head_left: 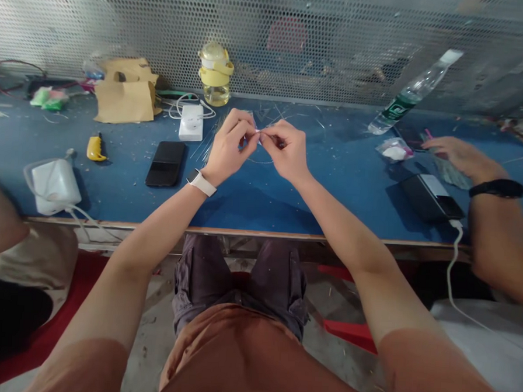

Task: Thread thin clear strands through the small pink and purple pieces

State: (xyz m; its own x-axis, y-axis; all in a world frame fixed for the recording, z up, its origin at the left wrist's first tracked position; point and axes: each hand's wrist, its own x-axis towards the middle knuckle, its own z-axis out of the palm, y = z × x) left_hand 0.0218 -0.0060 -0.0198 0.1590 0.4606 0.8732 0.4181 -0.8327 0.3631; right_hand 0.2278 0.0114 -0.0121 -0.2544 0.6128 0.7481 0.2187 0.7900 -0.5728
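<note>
The left hand (pixel 232 146) and right hand (pixel 289 152) meet, thumbs and forefingers pinching a tiny pale piece (pixel 258 132); I see it right between both grips, above the table (pixel 261 205).

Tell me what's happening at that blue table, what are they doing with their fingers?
Someone at the blue table is pinching a tiny pale piece between the fingertips of the left hand and the right hand. It's too small to tell what it is. Thin strands lie beside the left hand, and a black phone lies nearby. Farther right, another person's hand is over the table, beyond a black box with a white cable.
</note>
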